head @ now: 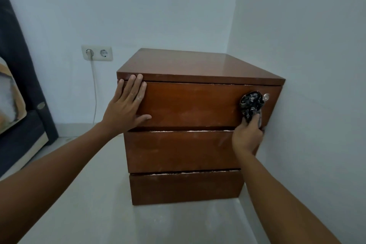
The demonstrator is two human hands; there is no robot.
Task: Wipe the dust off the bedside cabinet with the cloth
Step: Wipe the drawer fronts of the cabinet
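Note:
The bedside cabinet (184,150) is brown wood with three drawer fronts, standing in the room's corner against the right wall. My left hand (124,107) lies flat with fingers spread on the left end of the top drawer front. My right hand (247,136) grips a bunched dark patterned cloth (251,103) and presses it on the right end of the top drawer front, beside a small clear knob (266,97). Pale dust lines the gaps between the drawers.
A white double wall socket (97,53) with a plugged white cable (94,93) sits left of the cabinet. A dark bed frame with bedding (21,105) stands at the far left. Pale floor (99,204) stretches in front. The right wall touches the cabinet's side.

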